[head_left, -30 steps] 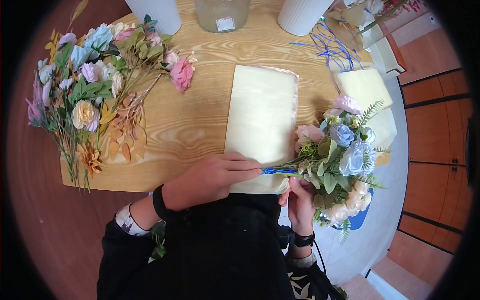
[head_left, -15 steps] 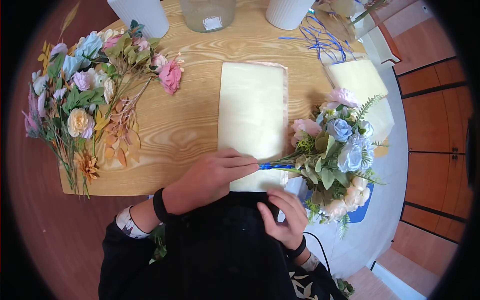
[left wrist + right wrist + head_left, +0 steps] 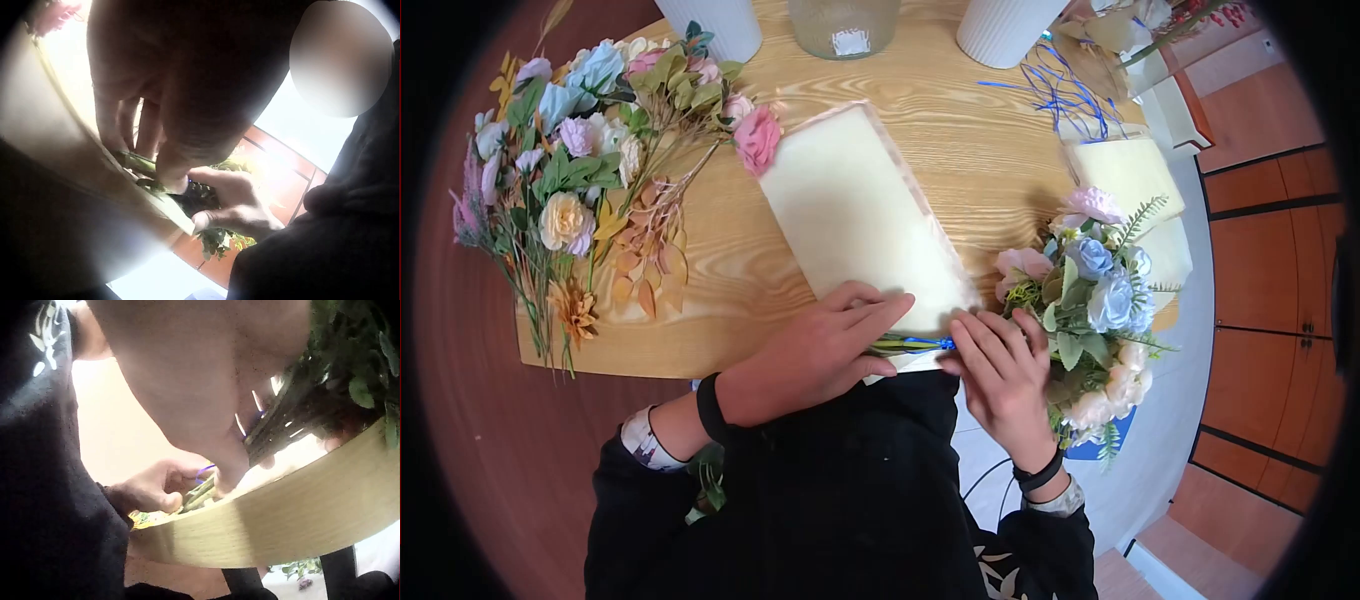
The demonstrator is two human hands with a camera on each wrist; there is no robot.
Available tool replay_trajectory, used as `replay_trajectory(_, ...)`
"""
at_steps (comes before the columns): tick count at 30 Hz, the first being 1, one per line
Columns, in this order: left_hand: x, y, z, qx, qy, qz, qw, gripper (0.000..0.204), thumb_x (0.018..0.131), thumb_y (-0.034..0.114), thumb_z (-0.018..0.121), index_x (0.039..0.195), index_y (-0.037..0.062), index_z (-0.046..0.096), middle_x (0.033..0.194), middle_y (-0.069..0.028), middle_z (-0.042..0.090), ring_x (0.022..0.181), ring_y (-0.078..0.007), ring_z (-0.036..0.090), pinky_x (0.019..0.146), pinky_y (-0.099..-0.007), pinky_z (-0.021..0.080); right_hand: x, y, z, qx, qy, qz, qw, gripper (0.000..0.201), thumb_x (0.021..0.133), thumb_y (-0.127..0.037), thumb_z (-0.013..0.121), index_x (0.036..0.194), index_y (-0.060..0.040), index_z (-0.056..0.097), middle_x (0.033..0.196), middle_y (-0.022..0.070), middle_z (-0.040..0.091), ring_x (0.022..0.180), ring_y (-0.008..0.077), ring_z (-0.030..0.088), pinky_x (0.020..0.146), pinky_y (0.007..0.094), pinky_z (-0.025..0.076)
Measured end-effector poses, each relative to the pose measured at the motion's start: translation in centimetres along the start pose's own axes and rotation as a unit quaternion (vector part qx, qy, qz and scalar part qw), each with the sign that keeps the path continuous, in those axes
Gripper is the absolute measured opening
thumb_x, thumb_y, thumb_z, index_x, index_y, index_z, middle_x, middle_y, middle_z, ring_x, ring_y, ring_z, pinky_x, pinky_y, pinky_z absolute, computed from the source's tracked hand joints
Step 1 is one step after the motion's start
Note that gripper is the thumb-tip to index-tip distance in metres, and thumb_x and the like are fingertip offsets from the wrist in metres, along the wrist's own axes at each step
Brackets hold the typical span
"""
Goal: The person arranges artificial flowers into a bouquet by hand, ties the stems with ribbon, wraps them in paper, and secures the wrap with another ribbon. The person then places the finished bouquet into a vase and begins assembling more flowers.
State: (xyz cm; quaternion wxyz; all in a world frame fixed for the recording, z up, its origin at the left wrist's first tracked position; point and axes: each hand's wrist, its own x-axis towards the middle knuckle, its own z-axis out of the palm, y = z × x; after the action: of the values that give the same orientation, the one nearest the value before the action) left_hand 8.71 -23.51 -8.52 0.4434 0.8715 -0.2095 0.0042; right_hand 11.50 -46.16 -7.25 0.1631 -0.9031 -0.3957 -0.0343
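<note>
A bouquet of pale blue, pink and cream flowers [image 3: 1105, 300] lies at the table's right front edge, its stems [image 3: 895, 346] pointing left, with blue ribbon [image 3: 945, 343] round them. The right hand [image 3: 1008, 385] grips the stems by the ribbon, fingers over the top and thumb below. Around the stem ends curl the fingers and thumb of the left hand [image 3: 820, 345]. Beneath both lies a cream wrapping sheet [image 3: 855, 200], tilted with its far end to the left. In the right wrist view the stems [image 3: 265, 437] run under the right hand [image 3: 206, 375].
Loose flowers [image 3: 565, 220] cover the table's left side; one pink bloom [image 3: 756, 140] touches the sheet's far corner. Two white ribbed vases [image 3: 1005, 30] and a glass vase [image 3: 843, 28] stand at the back. Blue ribbon strands [image 3: 1065, 95] and more cream sheets [image 3: 1130, 175] are at the right.
The right hand has come up from the table's edge onto the stems. The left hand has shifted down the stems towards their ends. The sheet has turned, its far end swinging left.
</note>
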Motion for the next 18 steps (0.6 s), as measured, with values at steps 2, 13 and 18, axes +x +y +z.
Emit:
replay_trajectory(2,-0.2,0.0,-0.4,0.009,-0.01,-0.018,1.0,0.058,0.066,0.013,0.073,0.119,0.0035,0.05,0.105,-0.0099,0.059,0.098,-0.0257,0.053,0.077,-0.0344,0.047,0.2,0.8,0.6,0.015,0.031,-0.042,0.999,0.039,0.073,-0.01,0.061,0.111,-0.0015,0.057,0.11,0.0091,0.057,0.1,0.0224,0.052,0.089,0.0398,0.034)
replay_trajectory(13,-0.7,-1.1,-2.3,0.012,-0.099,0.001,0.995,0.058,0.064,0.005,0.072,0.117,0.0108,0.049,0.118,-0.0048,0.053,0.123,-0.0265,0.037,0.106,-0.0517,0.018,2.5,2.3,-0.1,0.042,0.064,-0.151,0.986,0.039,0.057,-0.006,0.058,0.095,0.0024,0.062,0.089,0.0094,0.06,0.084,0.0242,0.057,0.074,0.0362,0.042)
replay_trajectory(18,-0.4,-1.2,-2.6,-0.029,-0.093,-0.01,0.995,0.059,0.063,-0.002,0.068,0.117,0.0081,0.048,0.117,-0.0055,0.051,0.123,-0.0268,0.037,0.107,-0.0469,0.02,2.2,1.7,1.1,0.037,0.062,-0.142,0.987,0.041,0.057,-0.007,0.057,0.097,0.0019,0.062,0.091,0.0106,0.061,0.085,0.0251,0.057,0.076,0.0369,0.042)
